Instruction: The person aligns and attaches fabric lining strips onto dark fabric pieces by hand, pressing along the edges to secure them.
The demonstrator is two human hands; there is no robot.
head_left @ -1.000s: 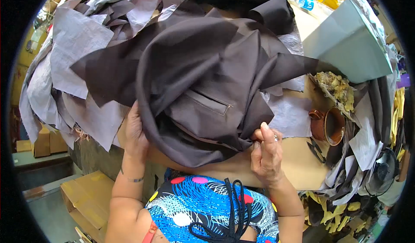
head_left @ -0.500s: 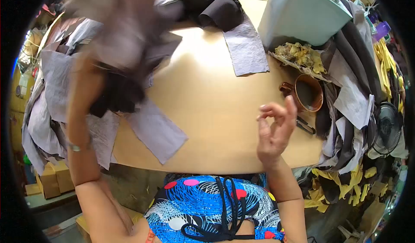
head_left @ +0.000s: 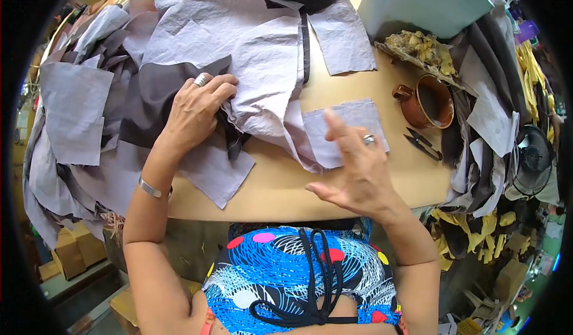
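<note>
The left hand point(head_left: 200, 105) rests on the dark cloth point(head_left: 158, 90) with its fingers bent over, just beside the large pale cloth point(head_left: 245, 42); the fingertips are hidden, so I cannot tell whether they pinch the fabric. Both cloths lie on the bench point(head_left: 280, 195), in front of the person. The right hand point(head_left: 361, 168), slightly blurred, is spread with thumb and fingers apart, near a small grey piece point(head_left: 352, 123). Right of it, the brown mug point(head_left: 413, 109) stands near the black snips point(head_left: 422, 144).
</note>
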